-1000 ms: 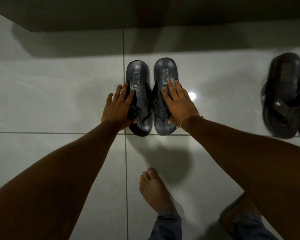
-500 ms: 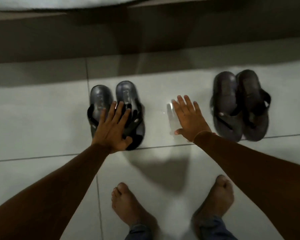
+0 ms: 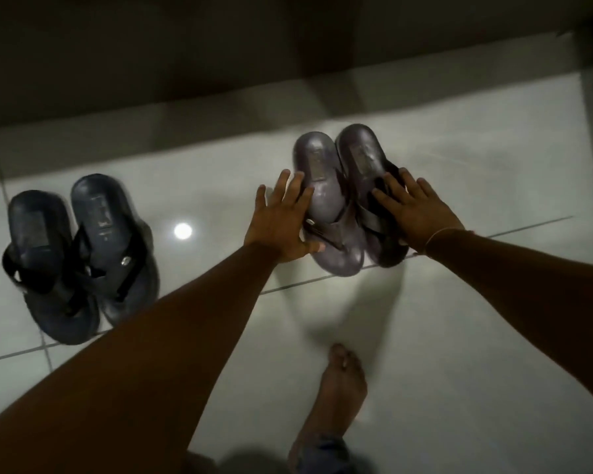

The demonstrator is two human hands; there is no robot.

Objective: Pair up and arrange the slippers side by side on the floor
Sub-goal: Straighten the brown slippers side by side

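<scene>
Two hands flat, grasping nothing: my left hand [image 3: 281,230], my right hand [image 3: 413,213] press brown pair [image 3: 339,206]. Uneven push may skew it.

white tiled floor [image 3: 459,336] | round light glare [image 3: 183,231] | bare foot [image 3: 336,388] | dark wall base [image 3: 185,63]

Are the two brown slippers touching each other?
Touching. The head view shows the left brown slipper and the right brown slipper pressed side to side, with no floor showing between them along the middle.
</scene>
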